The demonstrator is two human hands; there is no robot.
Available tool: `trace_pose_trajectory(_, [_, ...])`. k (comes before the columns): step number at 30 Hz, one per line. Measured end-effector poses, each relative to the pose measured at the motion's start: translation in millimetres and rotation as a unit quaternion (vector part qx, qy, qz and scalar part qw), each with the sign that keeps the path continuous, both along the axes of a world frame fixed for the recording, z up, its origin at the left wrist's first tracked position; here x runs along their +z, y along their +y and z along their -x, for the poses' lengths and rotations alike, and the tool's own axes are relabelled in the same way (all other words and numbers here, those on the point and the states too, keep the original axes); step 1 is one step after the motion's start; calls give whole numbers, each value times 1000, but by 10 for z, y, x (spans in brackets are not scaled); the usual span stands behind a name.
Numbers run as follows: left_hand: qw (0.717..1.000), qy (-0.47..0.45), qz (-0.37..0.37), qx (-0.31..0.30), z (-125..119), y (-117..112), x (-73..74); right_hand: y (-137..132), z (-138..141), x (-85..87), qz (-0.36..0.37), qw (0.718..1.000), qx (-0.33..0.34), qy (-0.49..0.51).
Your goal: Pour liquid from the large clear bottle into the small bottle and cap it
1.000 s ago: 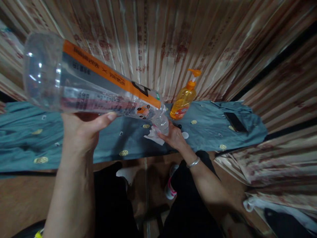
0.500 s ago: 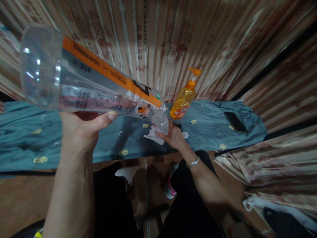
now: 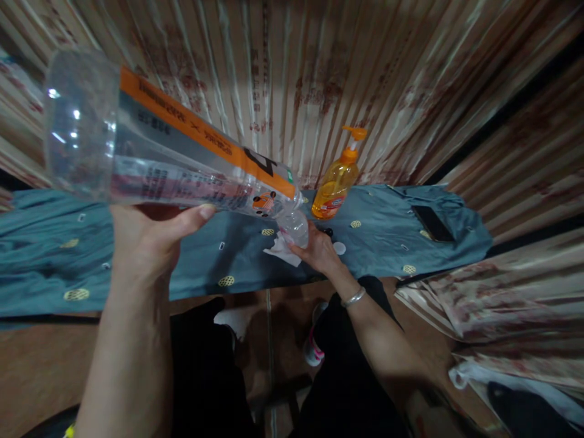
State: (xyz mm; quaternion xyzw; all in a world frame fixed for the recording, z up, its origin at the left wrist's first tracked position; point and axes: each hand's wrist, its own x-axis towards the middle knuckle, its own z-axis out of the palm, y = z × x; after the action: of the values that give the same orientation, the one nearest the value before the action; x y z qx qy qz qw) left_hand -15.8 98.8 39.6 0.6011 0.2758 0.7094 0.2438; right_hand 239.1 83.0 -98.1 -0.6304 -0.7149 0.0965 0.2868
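Note:
My left hand is wrapped round the underside of a large clear plastic bottle with an orange and grey label. The bottle is tilted, its base up at the left and its neck down at the right. Its mouth meets a small clear plastic container, whose kind I cannot make out. Fingers of my right hand close round that container from the right. Just below it a crumpled white tissue lies on the cloth. Beside my right hand are a white round disc and a small black object.
A pump bottle of orange liquid stands on the blue-green cloth behind my right hand. Farther right lies a black phone. A pleated beige curtain hangs behind the table. At the left edge, part of another person's hand shows.
The big bottle and the small container have shifted only slightly in view. Both hands keep their hold.

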Motion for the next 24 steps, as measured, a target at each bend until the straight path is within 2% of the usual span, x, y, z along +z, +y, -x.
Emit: trace_pose_trajectory(24, [999, -29, 34, 1, -21, -30, 67, 11, 6, -5, -1, 1000, 3, 8])
